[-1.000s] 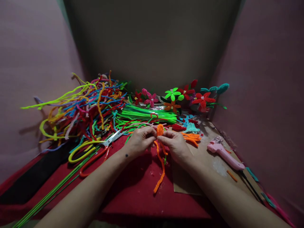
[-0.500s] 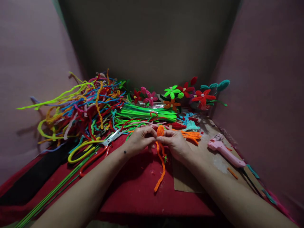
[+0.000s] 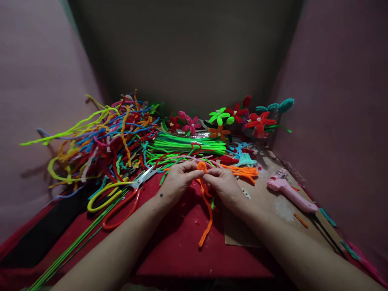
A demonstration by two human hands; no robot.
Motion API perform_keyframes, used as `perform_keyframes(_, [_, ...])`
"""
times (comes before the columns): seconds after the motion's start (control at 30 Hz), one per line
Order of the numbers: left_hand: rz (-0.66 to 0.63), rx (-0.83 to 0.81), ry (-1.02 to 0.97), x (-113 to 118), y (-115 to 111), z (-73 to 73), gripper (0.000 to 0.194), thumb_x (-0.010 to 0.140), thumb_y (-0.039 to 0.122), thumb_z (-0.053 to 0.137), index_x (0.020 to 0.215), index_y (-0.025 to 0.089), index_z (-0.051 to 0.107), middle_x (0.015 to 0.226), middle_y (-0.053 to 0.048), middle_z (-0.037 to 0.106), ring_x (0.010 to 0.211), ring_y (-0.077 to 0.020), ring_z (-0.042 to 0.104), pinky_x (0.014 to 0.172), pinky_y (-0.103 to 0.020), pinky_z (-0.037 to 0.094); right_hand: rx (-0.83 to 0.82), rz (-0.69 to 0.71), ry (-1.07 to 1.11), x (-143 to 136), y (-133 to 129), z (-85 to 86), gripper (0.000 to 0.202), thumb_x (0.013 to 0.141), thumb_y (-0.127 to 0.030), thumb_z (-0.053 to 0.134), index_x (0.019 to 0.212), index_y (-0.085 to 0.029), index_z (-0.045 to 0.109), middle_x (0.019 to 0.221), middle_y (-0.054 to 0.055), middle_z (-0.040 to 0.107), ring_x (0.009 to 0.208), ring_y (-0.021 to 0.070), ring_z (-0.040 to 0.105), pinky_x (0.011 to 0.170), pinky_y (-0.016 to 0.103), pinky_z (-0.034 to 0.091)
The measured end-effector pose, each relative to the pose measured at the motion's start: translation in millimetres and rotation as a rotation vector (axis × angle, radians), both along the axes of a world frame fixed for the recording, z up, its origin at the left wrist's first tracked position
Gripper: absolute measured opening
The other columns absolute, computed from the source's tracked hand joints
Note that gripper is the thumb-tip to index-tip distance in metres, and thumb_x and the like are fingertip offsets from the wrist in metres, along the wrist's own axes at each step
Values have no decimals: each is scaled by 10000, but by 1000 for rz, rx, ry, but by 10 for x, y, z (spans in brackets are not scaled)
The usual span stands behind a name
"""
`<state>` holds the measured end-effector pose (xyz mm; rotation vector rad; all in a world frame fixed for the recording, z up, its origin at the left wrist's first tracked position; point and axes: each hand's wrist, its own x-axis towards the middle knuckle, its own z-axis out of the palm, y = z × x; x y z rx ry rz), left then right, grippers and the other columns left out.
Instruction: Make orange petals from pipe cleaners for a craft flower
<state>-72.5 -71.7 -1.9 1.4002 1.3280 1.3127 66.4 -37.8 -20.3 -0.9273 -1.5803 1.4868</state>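
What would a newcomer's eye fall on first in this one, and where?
Probably the tangled heap of multicoloured fuzzy stems at the back left of the table, then the bright fuzzy flowers along the back, right of that heap. At the centre, the left hand and right hand pinch a looped orange stem, its long tail trailing below them.

1. Strip [image 3: 210, 216] was between left hand [image 3: 179, 178] and right hand [image 3: 224, 184], over table [image 3: 178, 258].
2. Bundle [image 3: 188, 144] lay behind both hands; flowers [image 3: 220, 116] stood behind bundle.
3. Pile [image 3: 100, 141] sat back left, beside bundle.
4. Scissors [image 3: 136, 184] lay in front of pile, across rods [image 3: 74, 244].
5. Cardboard [image 3: 238, 230] was on table's right; glue gun [image 3: 292, 195] lay on it.
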Motion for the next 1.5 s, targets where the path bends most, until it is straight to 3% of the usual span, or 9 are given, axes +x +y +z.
perform_keyframes(0.17, [54, -19, -50, 63, -25, -2, 128, 667, 252, 659, 733, 145, 684, 738, -7, 629, 670, -117, 523, 652, -230, 402, 229, -94, -46, -16, -11, 12, 171, 693, -230, 527, 604, -124, 627, 535, -22, 492, 530, 91, 401, 507, 219, 313])
perform_keyframes(0.23, [76, -35, -80, 89, -34, -14, 148, 675, 268, 657, 741, 136, 671, 701, -3, 604, 624, -105, 498, 603, -221, 386, 244, -109, -25, -22, -24, 25, 169, 690, -212, 517, 611, -121, 635, 546, -21, 500, 546, 92, 406, 519, 214, 322])
perform_keyframes(0.5, [32, -15, -322, 145, -5, -136, 113, 706, 257, 631, 716, 145, 616, 660, 26, 548, 557, -63, 442, 554, -192, 350, -56, -112, 182, -86, -36, 34, 74, 618, -196, 563, 576, -135, 565, 523, -40, 518, 490, 73, 396, 496, 212, 314])
perform_keyframes(0.77, [10, -6, -284, 113, 16, -158, 116, 703, 248, 629, 730, 136, 637, 709, 6, 595, 613, -85, 501, 614, -212, 394, -346, -64, 281, -100, -53, 43, 98, 541, -199, 611, 541, -142, 531, 418, -51, 495, 384, 62, 393, 412, 201, 277])
perform_keyframes(1.0, [50, 22, -217, 146, 3, -120, 122, 697, 236, 630, 645, 129, 605, 613, 17, 566, 559, -82, 490, 575, -210, 396, -358, -57, 239, -105, -34, 10, 65, 566, -190, 566, 572, -144, 521, 489, -7, 581, 396, 80, 479, 412, 199, 356])
perform_keyframes(1.27, [-75, -135, -299, 39, 34, -130, 127, 675, 165, 603, 792, 138, 644, 653, 2, 593, 536, -77, 511, 543, -204, 404, -323, -50, 231, -58, -17, -14, 40, 541, -157, 566, 568, -147, 540, 516, 5, 613, 415, 97, 498, 428, 215, 385])
perform_keyframes(1.5, [-32, -155, -213, 67, 8, -95, 68, 659, 168, 575, 706, 130, 606, 575, 20, 563, 474, -67, 465, 469, -188, 353, -269, 5, 212, -53, -12, -24, 58, 559, -154, 598, 527, -135, 553, 462, -9, 565, 400, 82, 446, 421, 211, 335])
